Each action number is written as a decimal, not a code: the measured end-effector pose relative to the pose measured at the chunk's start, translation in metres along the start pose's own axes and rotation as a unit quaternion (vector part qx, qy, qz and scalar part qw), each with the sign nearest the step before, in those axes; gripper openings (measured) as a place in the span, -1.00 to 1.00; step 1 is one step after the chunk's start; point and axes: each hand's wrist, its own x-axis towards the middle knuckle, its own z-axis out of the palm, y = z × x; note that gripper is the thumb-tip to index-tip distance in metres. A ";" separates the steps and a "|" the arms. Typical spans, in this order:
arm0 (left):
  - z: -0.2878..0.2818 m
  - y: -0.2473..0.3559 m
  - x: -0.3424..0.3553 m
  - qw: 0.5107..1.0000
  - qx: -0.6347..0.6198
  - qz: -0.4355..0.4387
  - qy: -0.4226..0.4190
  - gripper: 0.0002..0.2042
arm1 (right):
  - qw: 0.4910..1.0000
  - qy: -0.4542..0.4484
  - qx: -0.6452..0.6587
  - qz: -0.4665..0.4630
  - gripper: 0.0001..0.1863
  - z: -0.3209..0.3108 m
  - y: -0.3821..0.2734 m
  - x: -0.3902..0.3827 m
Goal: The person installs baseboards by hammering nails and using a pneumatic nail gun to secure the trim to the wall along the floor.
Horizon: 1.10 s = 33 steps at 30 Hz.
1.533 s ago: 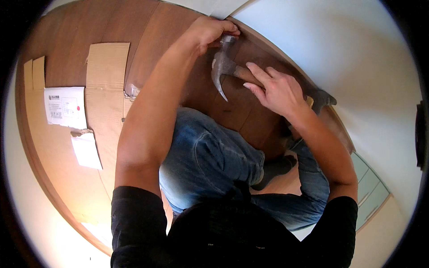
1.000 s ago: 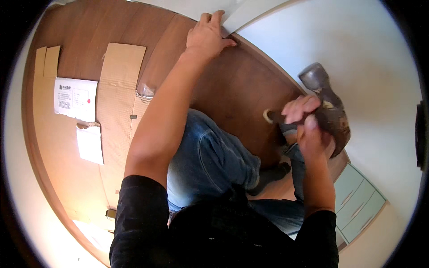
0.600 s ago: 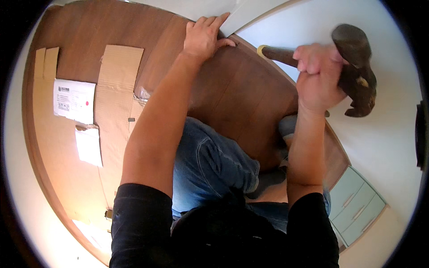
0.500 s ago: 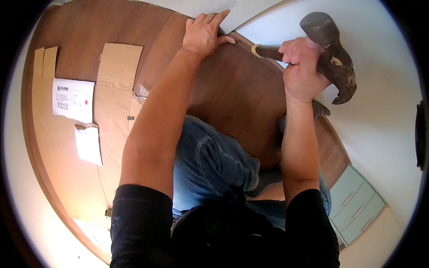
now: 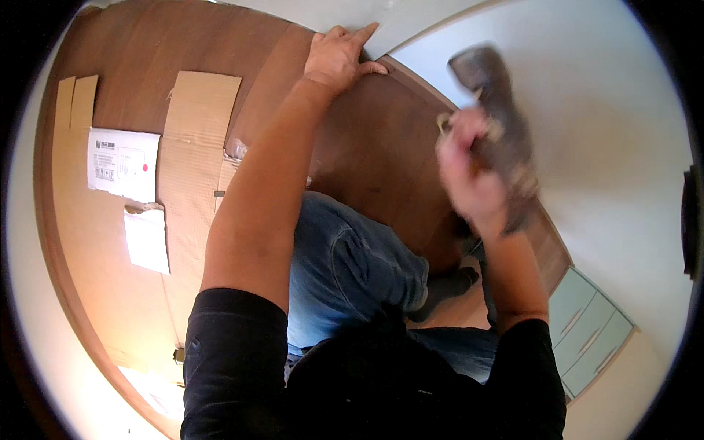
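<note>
My left hand [image 5: 339, 57] lies flat at the far corner of a dark brown wooden panel [image 5: 381, 147], with the fingers spread against the pale wall edge. My right hand [image 5: 469, 172] is blurred with motion and grips the wooden handle of a hammer [image 5: 493, 110]. The dark hammer head is raised over the panel's right edge, near the white wall. I kneel on the panel in blue jeans [image 5: 352, 268].
Flattened cardboard [image 5: 194, 147] lies on the brown floor to the left, with white paper sheets [image 5: 121, 163] on it. A white wall [image 5: 601, 132] runs along the right. A pale green drawer unit [image 5: 590, 330] stands at the lower right.
My right hand picked up the hammer, raised it beside the wall, and now swings it down and leftwards in a blur. My left hand has stayed at the panel's far corner.
</note>
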 end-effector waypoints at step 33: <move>-0.010 0.003 -0.001 1.000 -0.014 0.006 -0.026 -0.14 | 0.871 -0.303 -0.385 -0.035 -0.48 0.000 0.088 -0.017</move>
